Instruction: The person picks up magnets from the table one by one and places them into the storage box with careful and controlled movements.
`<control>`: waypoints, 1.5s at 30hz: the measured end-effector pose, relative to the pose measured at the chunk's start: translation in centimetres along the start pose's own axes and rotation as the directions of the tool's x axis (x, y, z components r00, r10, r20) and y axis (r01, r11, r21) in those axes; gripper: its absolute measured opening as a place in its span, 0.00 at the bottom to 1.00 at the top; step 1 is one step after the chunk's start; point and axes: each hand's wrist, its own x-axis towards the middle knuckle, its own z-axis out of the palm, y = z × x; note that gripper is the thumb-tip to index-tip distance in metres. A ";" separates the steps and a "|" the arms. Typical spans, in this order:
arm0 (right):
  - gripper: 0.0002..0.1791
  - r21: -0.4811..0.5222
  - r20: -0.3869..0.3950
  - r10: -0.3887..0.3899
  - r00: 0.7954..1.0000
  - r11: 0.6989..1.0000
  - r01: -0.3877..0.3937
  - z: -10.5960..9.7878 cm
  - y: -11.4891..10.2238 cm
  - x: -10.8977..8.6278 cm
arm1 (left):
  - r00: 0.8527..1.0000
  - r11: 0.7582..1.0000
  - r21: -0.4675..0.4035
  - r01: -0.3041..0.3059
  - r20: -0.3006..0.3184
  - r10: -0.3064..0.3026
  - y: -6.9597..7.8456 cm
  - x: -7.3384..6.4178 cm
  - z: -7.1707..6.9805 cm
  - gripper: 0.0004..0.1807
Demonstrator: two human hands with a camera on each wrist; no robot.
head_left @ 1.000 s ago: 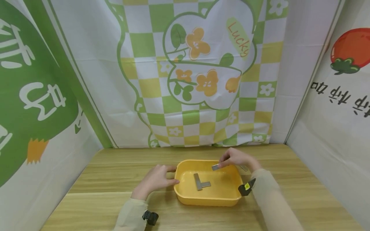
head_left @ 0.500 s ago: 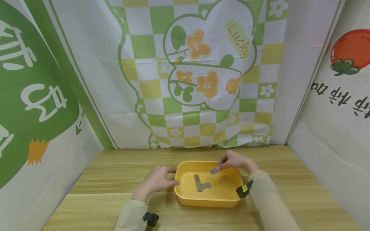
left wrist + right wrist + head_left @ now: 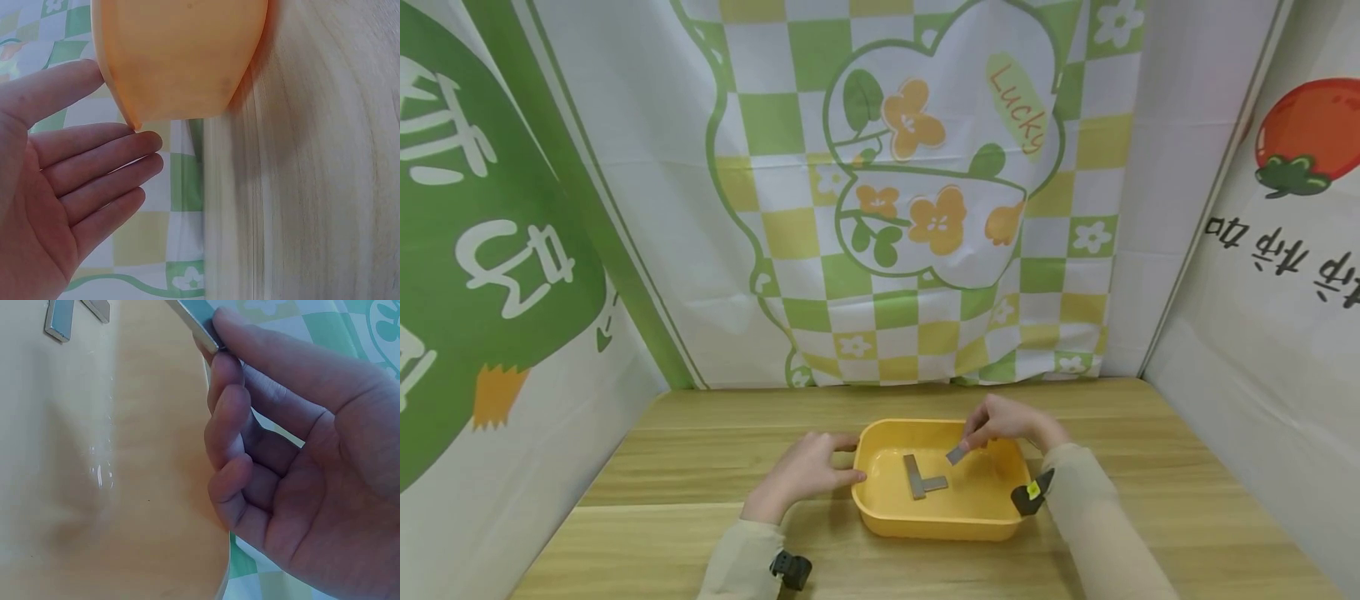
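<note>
A yellow plastic basin (image 3: 940, 527) stands on the table. My left hand (image 3: 805, 468) touches its left end, the thumb and straight fingers right at the rim in the left wrist view. Over the basin's back right part, my right hand (image 3: 1006, 419) pinches a small flat metal bar (image 3: 955, 455) between thumb and index finger; the other fingers curl below it in the right wrist view. On the basin floor lie two similar grey bars, a longer one (image 3: 913, 475) and a shorter one (image 3: 936, 483), meeting in a sideways T.
The wooden table (image 3: 700, 433) runs back to a green and white checked cloth (image 3: 917, 333). Printed cloth walls close off the left and right sides. A black wrist camera (image 3: 792, 569) sits on the left sleeve, another (image 3: 1030, 497) on the right.
My right hand has moved slightly down and left, and the bar in it has tilted and come lower into the basin. My left hand has stayed at the rim.
</note>
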 end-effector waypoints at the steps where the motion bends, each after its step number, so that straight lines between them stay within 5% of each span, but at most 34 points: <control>1: 0.07 -0.003 0.003 0.002 1.000 1.000 -0.002 0.0 0.0 0.0 | 1.000 1.000 -0.001 0.000 0.000 0.000 0.0 0.0 0.0 0.30; 28: 0.05 0.068 0.103 0.149 0.984 0.985 -0.156 0.3 0.0 0.2 | 1.000 1.000 0.021 0.002 -0.004 -0.001 0.1 0.1 0.0 0.29; 34: 0.06 0.106 0.059 0.129 0.990 0.985 -0.135 -0.5 0.6 -0.3 | 1.000 1.000 0.019 -0.005 -0.009 0.005 0.1 0.1 0.0 0.28; 45: 0.10 0.013 0.006 0.054 0.999 0.998 -0.054 -1.4 1.6 -1.2 | 1.000 1.000 0.023 -0.011 -0.017 0.012 -0.1 0.0 0.1 0.28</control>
